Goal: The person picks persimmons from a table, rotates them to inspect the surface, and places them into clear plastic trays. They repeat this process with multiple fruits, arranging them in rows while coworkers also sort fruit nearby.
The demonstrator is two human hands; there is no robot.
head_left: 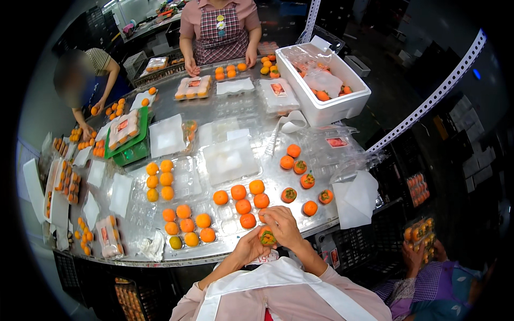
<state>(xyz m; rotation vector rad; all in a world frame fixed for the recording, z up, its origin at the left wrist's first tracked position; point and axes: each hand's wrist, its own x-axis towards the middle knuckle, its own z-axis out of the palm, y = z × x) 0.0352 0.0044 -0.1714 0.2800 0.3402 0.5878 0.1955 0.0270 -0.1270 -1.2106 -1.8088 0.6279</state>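
Close to my body, my left hand [249, 247] cups an orange persimmon [267, 235] whose green leafy cap faces up. Bent over the same fruit from the other side is my right hand [285, 226], its fingers closed at the top of it; the exact fingertip contact is partly hidden. Just beyond my hands, a clear plastic tray holds several persimmons [242, 206] in rows. To the right, loose persimmons [307, 181] lie on the metal table [278, 140], some showing green caps.
More filled trays [187, 224] stand to my left, near a green crate [131, 152]. A white foam box [342, 109] of fruit sits at the far right. White sheets [355, 200] lie by the right edge. Co-workers stand across and at the left; another holds a pack [419, 235] at lower right.
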